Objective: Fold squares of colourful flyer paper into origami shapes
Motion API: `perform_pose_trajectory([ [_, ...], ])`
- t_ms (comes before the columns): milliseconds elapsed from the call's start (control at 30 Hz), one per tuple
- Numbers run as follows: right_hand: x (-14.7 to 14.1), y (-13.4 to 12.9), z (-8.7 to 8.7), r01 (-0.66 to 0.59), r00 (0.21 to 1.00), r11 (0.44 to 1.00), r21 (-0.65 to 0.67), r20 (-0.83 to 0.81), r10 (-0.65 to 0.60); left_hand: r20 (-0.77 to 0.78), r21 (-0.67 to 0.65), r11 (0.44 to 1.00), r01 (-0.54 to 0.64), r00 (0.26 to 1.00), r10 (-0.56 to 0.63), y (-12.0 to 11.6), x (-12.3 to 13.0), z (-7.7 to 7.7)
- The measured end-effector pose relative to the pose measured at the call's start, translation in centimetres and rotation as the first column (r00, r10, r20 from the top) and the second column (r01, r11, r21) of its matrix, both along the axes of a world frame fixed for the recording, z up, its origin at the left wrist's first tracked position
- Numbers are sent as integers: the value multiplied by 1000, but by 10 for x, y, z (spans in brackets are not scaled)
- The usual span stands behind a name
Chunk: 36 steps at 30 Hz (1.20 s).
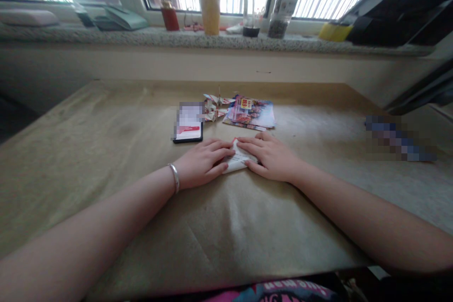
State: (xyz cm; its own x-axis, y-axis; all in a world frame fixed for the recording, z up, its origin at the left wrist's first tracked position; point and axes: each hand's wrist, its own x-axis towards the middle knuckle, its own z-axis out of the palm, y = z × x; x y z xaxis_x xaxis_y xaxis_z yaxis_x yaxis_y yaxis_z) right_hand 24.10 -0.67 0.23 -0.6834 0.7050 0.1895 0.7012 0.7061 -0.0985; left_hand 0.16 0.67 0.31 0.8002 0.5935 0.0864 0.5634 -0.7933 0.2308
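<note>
A small folded piece of white printed paper (237, 164) lies flat on the table, with a reddish tip at its far corner. My left hand (202, 163), with a silver bangle at the wrist, rests palm down on the paper's left side, fingers stretched out. From the other side, my right hand (272, 158) lies palm down over the paper's right part, its fingers extended too. Both hands cover much of the paper, so its full shape is hidden. Just beyond them are a smartphone (190, 120), folded paper figures (212, 112) and a stack of colourful printed sheets (256, 114).
A brown covering lies over the table (141, 226). At the right is a blurred-out bluish strip (399, 141). Along the stone windowsill (141, 37) stand a red bottle (170, 16), a tall yellow cylinder (208, 0), clear containers (283, 12) and a dark bag (392, 14).
</note>
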Motion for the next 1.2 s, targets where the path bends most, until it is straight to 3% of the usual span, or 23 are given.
perform_pose_trajectory([
  [267,1,1,0,-4,1000,1000,-18,-8,4,-47,21,1000,-10,999,11,-2,3,0],
  [500,2,1,0,-9,1000,1000,-16,-11,9,15,-21,999,-34,999,34,0,7,1],
  [800,3,2,-3,-20,1000,1000,6,-19,20,-17,44,999,-21,1000,22,-1,7,-5],
  [1200,7,5,-6,-34,998,999,-12,-44,33,-25,-30,999,-13,1000,12,2,7,-3],
])
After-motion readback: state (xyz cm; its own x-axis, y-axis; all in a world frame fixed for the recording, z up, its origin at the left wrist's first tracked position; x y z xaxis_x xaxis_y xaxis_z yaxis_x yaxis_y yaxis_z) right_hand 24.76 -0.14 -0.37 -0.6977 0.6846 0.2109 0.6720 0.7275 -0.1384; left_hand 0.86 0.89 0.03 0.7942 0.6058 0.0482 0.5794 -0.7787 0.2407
